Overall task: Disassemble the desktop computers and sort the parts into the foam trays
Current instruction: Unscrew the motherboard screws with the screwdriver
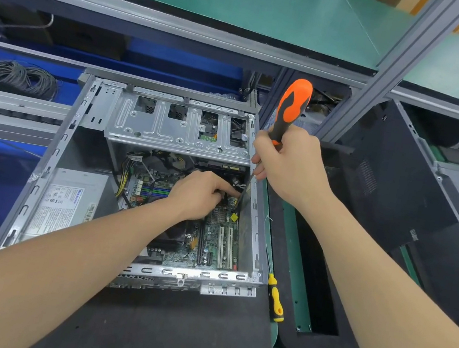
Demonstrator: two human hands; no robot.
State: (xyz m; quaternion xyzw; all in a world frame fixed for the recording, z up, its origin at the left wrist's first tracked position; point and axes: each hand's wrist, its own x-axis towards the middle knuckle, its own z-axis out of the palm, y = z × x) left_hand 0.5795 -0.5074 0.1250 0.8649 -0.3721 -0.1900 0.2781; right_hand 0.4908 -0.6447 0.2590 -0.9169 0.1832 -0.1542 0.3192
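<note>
Screwdriver, gripped firmly in right hand, wants keeping square to motherboard while left hand, fingers curled, hold unclear, guides its tip.

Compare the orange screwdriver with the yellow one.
The orange screwdriver is gripped by the right hand; the yellow screwdriver lies untouched. The orange one stands nearly upright, shaft down inside the case; the yellow one lies flat on the black mat beside the case. The orange handle looks bigger. Both handles carry black accents.
</note>
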